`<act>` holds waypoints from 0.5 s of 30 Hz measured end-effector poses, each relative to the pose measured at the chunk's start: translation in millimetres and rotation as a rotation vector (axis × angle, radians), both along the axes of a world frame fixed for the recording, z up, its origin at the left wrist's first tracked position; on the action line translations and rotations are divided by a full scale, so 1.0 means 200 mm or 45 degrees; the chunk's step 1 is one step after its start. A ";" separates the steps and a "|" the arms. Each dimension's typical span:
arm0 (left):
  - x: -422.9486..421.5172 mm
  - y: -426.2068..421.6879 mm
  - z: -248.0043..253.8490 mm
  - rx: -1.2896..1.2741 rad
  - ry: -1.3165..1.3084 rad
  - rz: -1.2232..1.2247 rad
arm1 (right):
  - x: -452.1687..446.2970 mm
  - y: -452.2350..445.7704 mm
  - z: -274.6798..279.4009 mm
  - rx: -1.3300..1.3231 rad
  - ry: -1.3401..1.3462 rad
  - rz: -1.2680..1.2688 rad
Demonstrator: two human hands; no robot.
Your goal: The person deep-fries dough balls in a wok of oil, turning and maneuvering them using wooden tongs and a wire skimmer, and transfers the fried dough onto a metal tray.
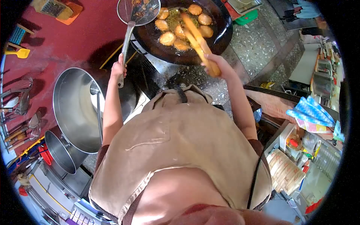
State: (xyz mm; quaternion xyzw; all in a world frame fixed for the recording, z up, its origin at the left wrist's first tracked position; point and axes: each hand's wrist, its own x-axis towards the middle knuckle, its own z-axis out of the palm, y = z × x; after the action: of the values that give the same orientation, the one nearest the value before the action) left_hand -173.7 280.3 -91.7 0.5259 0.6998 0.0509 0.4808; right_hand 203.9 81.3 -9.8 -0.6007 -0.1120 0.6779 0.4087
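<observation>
Visibly, the left hand grips a strainer cropped above, the right hand blurred wooden tongs.

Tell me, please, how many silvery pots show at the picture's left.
2: a big pot near the left hand and a smaller pot below the first in the picture. More may be hidden.

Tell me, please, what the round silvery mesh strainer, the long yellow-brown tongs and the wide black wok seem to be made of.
Strainer: metal, probably steel; the grey handle shines.
Tongs: likely wood or bamboo, by their warm tone; grain is unclear.
Wok: dark metal, perhaps iron, with glossy highlights along its wall.
</observation>
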 end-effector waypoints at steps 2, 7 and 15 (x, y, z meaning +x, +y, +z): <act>0.01 -0.01 0.02 -0.014 0.001 0.021 | -0.04 0.06 -0.15 0.102 0.559 -0.108; 0.02 -0.02 0.02 -0.020 -0.035 0.045 | -0.23 0.21 -0.27 -0.018 1.040 -0.175; 0.04 -0.04 0.02 -0.003 -0.042 0.048 | -0.38 0.42 -0.37 -0.071 0.939 -0.357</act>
State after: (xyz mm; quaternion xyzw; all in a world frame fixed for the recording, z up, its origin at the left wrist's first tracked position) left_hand -166.1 273.1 -87.7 0.5111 0.7016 0.0679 0.4919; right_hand 127.4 164.8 -83.2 -0.3372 0.1439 0.7885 0.4938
